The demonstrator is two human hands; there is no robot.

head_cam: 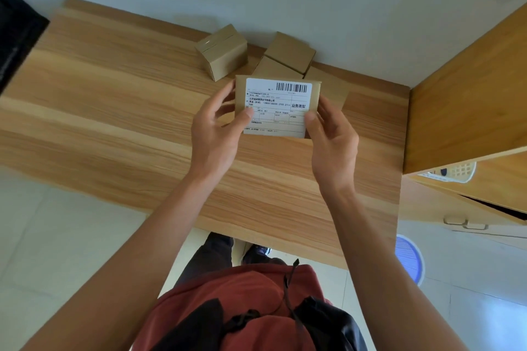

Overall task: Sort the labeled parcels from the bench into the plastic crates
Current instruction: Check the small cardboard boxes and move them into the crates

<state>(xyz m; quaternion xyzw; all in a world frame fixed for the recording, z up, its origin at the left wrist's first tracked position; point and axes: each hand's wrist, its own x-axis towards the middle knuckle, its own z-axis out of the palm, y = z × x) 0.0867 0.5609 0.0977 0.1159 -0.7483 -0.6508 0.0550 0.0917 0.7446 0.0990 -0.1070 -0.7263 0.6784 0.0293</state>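
A red shirt point(242, 302) fills the bottom centre. Above it, mid-frame, the left hand point(215, 134) and right hand point(332, 139) each pinch a side of a labeled parcel point(278, 107), held over the bench point(114, 100). More parcels point(222, 51) sit just above, by the wall. A crate point(453, 172) shows at right.

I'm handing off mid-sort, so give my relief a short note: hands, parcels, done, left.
Left hand and right hand together hold one labeled parcel above the bench, label facing the camera.
Other parcels: a taped box and a cluster of boxes at the bench's far edge.
A white crate shows at the right.
Done: cannot tell.
Left: place the held parcel, then the rest.
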